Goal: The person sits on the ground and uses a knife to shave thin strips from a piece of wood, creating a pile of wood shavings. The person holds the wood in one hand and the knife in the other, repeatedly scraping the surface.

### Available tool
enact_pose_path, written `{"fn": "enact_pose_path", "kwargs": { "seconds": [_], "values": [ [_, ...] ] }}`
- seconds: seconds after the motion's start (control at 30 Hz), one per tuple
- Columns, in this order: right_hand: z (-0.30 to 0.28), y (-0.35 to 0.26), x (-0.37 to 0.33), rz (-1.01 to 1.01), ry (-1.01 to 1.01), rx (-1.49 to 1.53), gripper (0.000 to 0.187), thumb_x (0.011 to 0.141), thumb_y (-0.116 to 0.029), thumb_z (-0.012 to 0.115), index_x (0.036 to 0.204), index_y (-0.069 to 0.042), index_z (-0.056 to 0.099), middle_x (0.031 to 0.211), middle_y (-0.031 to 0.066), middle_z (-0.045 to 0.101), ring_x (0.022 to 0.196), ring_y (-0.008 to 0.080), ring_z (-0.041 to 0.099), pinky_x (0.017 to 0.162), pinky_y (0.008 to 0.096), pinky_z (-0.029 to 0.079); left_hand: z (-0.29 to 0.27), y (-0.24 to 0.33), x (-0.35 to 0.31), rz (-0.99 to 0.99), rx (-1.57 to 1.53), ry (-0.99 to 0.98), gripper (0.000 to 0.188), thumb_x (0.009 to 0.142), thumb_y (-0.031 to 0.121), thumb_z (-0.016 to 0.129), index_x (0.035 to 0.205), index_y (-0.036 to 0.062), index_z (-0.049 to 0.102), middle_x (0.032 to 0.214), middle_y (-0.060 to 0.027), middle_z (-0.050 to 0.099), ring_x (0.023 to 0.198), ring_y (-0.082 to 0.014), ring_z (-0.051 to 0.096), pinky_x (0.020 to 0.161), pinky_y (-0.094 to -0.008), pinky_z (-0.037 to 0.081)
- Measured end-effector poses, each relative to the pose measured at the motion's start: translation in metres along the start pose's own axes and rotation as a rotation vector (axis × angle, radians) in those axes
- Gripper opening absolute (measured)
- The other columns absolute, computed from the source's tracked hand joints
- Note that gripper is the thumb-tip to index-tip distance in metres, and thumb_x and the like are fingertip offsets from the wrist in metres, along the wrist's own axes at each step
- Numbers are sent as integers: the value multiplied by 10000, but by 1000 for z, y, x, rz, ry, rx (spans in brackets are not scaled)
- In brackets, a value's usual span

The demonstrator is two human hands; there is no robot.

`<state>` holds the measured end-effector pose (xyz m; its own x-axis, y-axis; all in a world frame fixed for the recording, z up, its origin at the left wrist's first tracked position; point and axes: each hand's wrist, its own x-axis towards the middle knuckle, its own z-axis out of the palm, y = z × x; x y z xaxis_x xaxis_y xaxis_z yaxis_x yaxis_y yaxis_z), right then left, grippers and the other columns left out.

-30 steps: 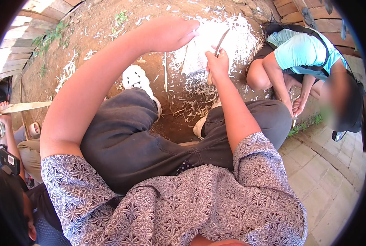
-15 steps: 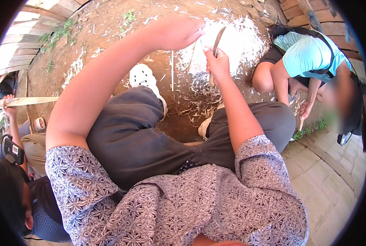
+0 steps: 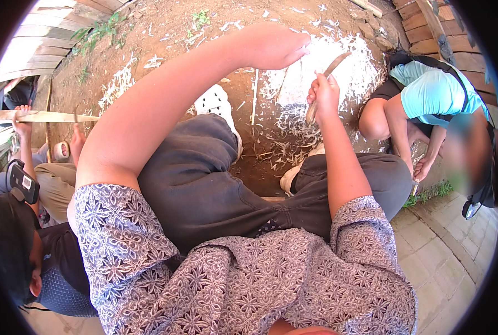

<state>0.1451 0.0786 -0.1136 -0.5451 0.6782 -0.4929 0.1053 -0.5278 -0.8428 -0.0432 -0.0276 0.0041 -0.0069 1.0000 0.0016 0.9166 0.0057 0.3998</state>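
My right hand [image 3: 324, 92] is closed around the handle of a knife [image 3: 337, 63] with a slightly curved, brownish blade that points up and to the right. Beyond it and to the left, my left hand [image 3: 282, 49] reaches out with the fingers pressed together. Glare hides whatever those fingers may hold. Both hands are apart, above a bright heap of pale shavings [image 3: 352, 64] on the dirt. Below my left wrist a thin pale stick [image 3: 254, 97] shows against the ground.
To the right a person in a light blue shirt [image 3: 427, 92] crouches by the shavings. At the left another person [image 3: 59, 268] holds a long pale strip of wood [image 3: 48, 116]. My white clog [image 3: 218, 106] rests on the dirt. Plank walls [image 3: 37, 50] stand behind, and paving [image 3: 444, 245] lies at the right.
The view has shifted, moving everything rightward in it. My right hand with the knife has drawn lower, farther from my left hand. The right-hand person's hands have come together.
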Motion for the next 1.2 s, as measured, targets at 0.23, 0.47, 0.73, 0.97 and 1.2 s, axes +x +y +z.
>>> {"fn": "enact_pose_path", "kwargs": {
  "seconds": [0.23, 0.47, 0.73, 0.97, 1.2],
  "values": [
    [-6, -1, -7, -77, -18, -128, 312, 984, -158, 636, 1257, -13, 592, 622, -38, 450, 456, 70, 417, 414, 263, 357, -2, 7, 4, -42, -16, -25, 279, 1055, 293, 473, 1043, 29, 563, 808, -239, 657, 793, -454, 655, 723, -555, 503],
    [-15, 2, -11, 0, -150, -161, 450, 1014, -150, 605, 1445, -49, 522, 674, -33, 479, 495, 65, 431, 430, 247, 366, 2, 15, 19, -3, -42, 7, 233, 1012, 240, 488, 996, 19, 558, 780, -228, 640, 747, -432, 637, 694, -545, 484],
    [-20, 1, -18, 175, -129, -148, 452, 1073, -278, 433, 1477, -144, 279, 834, 53, 549, 546, 96, 447, 462, 267, 380, 4, 19, 29, -11, -21, 34, 213, 985, 227, 511, 1002, 20, 560, 762, -228, 634, 742, -434, 635, 681, -543, 482],
    [5, -4, -32, 11, -207, -154, 358, 1065, -177, 468, 1387, -128, 321, 792, 48, 560, 564, 101, 473, 472, 275, 408, 3, 21, 30, -34, -15, 29, 251, 1016, 270, 485, 1028, 34, 572, 807, -238, 674, 778, -450, 670, 703, -562, 516],
    [-21, 29, -19, 126, -148, -462, 348, 1057, -184, 520, 1360, -121, 361, 773, 31, 529, 572, 89, 457, 458, 265, 386, 4, 16, 28, -24, -14, 45, 253, 1035, 286, 499, 1043, 49, 589, 830, -234, 685, 813, -454, 677, 731, -563, 522]
  ]
}}
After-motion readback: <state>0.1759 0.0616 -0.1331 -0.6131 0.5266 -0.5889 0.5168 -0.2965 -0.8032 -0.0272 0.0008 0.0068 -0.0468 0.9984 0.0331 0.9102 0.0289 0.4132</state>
